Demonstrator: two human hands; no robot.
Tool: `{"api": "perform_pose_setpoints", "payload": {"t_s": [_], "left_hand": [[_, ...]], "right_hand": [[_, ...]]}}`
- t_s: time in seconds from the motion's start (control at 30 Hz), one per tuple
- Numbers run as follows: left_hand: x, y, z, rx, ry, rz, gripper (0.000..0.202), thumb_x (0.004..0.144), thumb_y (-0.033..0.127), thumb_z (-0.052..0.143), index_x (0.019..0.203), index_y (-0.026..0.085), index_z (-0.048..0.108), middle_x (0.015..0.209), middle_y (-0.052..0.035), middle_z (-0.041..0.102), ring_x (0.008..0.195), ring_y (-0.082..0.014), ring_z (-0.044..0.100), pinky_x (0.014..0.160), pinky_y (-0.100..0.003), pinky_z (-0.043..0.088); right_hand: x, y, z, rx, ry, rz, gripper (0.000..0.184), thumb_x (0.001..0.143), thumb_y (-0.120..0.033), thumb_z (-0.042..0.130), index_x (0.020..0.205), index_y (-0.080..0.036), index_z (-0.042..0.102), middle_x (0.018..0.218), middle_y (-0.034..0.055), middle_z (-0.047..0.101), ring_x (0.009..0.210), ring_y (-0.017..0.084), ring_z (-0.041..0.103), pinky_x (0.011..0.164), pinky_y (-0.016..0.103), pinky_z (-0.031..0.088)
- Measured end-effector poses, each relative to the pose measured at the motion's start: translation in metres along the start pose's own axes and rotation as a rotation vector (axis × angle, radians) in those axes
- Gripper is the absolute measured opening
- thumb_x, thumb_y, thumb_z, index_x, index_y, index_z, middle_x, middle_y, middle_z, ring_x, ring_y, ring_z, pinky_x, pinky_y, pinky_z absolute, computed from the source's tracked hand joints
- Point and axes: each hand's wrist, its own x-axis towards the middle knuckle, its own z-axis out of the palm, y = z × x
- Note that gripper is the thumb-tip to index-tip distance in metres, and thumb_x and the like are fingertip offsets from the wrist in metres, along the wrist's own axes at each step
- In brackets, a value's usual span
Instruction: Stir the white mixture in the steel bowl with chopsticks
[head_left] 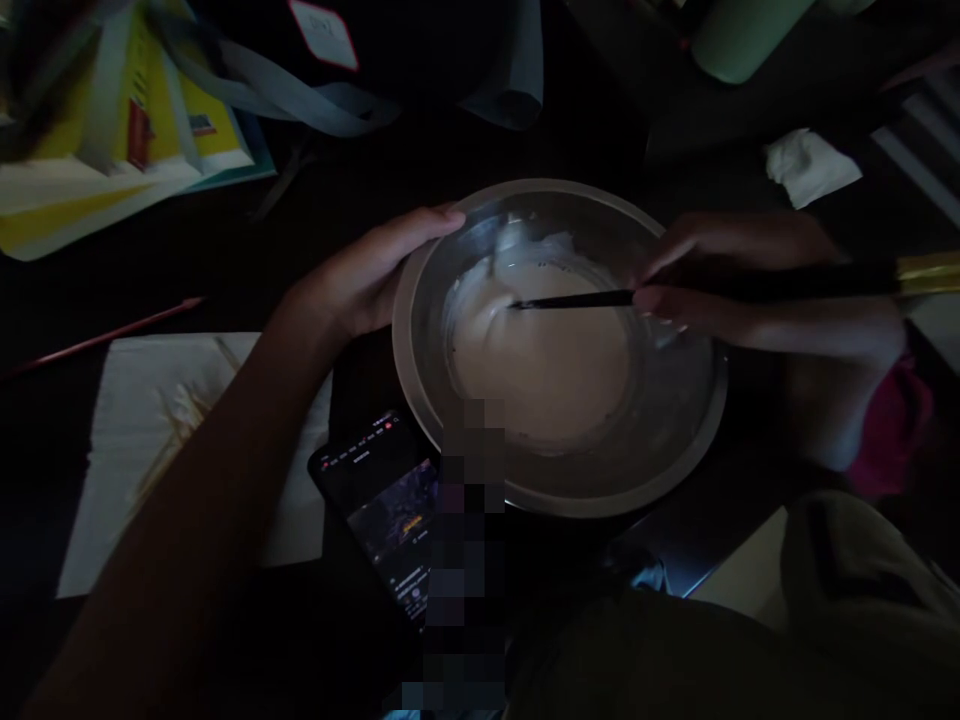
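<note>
A wide metal bowl [679, 390] stands on the dark table with a pale, creamy liquid [559, 355] in it. Streaks of the liquid cling to the bowl's inner wall. My left hand [367, 265] grips the bowl's left side, thumb on the rim and fingers hidden behind the outer wall. Over the right rim, my right hand [787, 330] is closed around black chopsticks [577, 299] with a gold-coloured end. Whether it is one stick or a pair, I cannot tell. Their tip dips into the liquid left of centre, where the surface is swirled.
A lit phone [390, 520] lies against the bowl's lower left. Beside it, thin straw-like sticks [176, 425] rest on white paper [300, 520]. Also around are a reddish stick [120, 338], yellow booklets [45, 230], a crumpled tissue [810, 168] and a green cylindrical object [742, 40].
</note>
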Motion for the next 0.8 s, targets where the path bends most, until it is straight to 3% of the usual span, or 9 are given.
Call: {"api": "perform_pose_setpoints", "payload": {"t_s": [0.07, 0.17, 0.27, 0.33, 0.4, 0.5, 0.63, 0.7, 0.8], "left_hand": [[0.0, -0.001, -0.001, -0.015, -0.016, 0.017, 0.02, 0.094, 0.022, 0.05, 0.081, 0.011, 0.061, 0.063, 0.0007, 0.063, 0.053, -0.0059, 0.06, 0.056, -0.015, 0.05], [0.001, -0.002, -0.001, -0.029, -0.063, 0.03, 0.022, 0.095, 0.02, 0.049, 0.082, 0.01, 0.063, 0.065, 0.0005, 0.065, 0.054, -0.0063, 0.062, 0.054, -0.014, 0.05], [0.001, -0.002, 0.0, -0.041, -0.062, 0.012, 0.025, 0.095, 0.019, 0.046, 0.079, 0.011, 0.063, 0.063, 0.0007, 0.066, 0.055, -0.0069, 0.063, 0.053, -0.014, 0.051], [0.001, -0.001, 0.001, -0.043, -0.049, 0.005, 0.027, 0.096, 0.019, 0.044, 0.077, 0.011, 0.061, 0.061, 0.0015, 0.065, 0.052, -0.0064, 0.062, 0.053, -0.015, 0.051], [0.0, 0.0, 0.002, -0.032, -0.035, 0.0, 0.026, 0.096, 0.019, 0.045, 0.076, 0.012, 0.061, 0.06, 0.0023, 0.064, 0.051, -0.0059, 0.061, 0.053, -0.015, 0.052], [0.0, 0.0, 0.001, -0.022, -0.028, -0.001, 0.023, 0.095, 0.019, 0.045, 0.081, 0.012, 0.063, 0.063, 0.0017, 0.066, 0.053, -0.0064, 0.062, 0.053, -0.014, 0.051], [0.001, -0.001, 0.0, -0.016, -0.05, 0.022, 0.024, 0.095, 0.02, 0.048, 0.079, 0.011, 0.063, 0.063, 0.0004, 0.065, 0.053, -0.0064, 0.06, 0.052, -0.014, 0.049], [0.001, -0.001, 0.001, -0.009, -0.036, 0.009, 0.024, 0.094, 0.02, 0.048, 0.077, 0.012, 0.061, 0.062, 0.0014, 0.063, 0.052, -0.0059, 0.059, 0.055, -0.014, 0.049], [0.0, 0.001, 0.003, 0.008, -0.01, -0.018, 0.024, 0.096, 0.02, 0.043, 0.084, 0.01, 0.062, 0.064, 0.0029, 0.062, 0.053, -0.0049, 0.059, 0.063, -0.016, 0.051]], "right_hand": [[-0.004, 0.006, -0.015, -0.046, -0.028, 0.01, 0.012, 0.091, -0.034, 0.059, 0.091, -0.022, 0.061, 0.077, -0.0004, 0.064, 0.065, 0.008, 0.06, 0.051, 0.022, 0.048], [-0.007, 0.016, -0.032, -0.044, -0.246, -0.109, 0.008, 0.092, -0.032, 0.058, 0.095, -0.025, 0.062, 0.076, -0.0031, 0.067, 0.064, 0.007, 0.064, 0.05, 0.016, 0.05], [-0.003, 0.015, -0.02, 0.031, -0.39, -0.249, 0.007, 0.093, -0.03, 0.06, 0.093, -0.024, 0.062, 0.076, -0.0047, 0.069, 0.065, 0.006, 0.066, 0.051, 0.013, 0.051], [0.0, 0.008, -0.003, 0.049, -0.311, -0.271, 0.011, 0.092, -0.033, 0.061, 0.092, -0.022, 0.062, 0.076, -0.0041, 0.069, 0.063, 0.006, 0.064, 0.052, 0.015, 0.05], [0.001, 0.001, 0.007, 0.004, -0.163, -0.175, 0.015, 0.092, -0.036, 0.061, 0.094, -0.021, 0.061, 0.078, -0.003, 0.068, 0.068, 0.007, 0.064, 0.057, 0.017, 0.051], [-0.002, 0.002, -0.002, -0.042, -0.056, -0.027, 0.012, 0.092, -0.034, 0.059, 0.093, -0.022, 0.06, 0.08, -0.0015, 0.066, 0.071, 0.008, 0.064, 0.058, 0.019, 0.051], [-0.006, 0.014, -0.026, 0.015, -0.224, -0.083, 0.004, 0.092, -0.024, 0.058, 0.093, -0.024, 0.062, 0.072, -0.0029, 0.066, 0.062, 0.007, 0.064, 0.05, 0.016, 0.049], [-0.004, 0.015, -0.023, 0.07, -0.361, -0.183, 0.006, 0.093, -0.026, 0.058, 0.092, -0.022, 0.063, 0.073, -0.0027, 0.067, 0.062, 0.007, 0.065, 0.05, 0.015, 0.05], [0.002, 0.008, -0.004, 0.076, -0.384, -0.254, 0.012, 0.093, -0.03, 0.059, 0.092, -0.019, 0.063, 0.075, -0.0024, 0.067, 0.063, 0.006, 0.063, 0.052, 0.016, 0.05]]}}
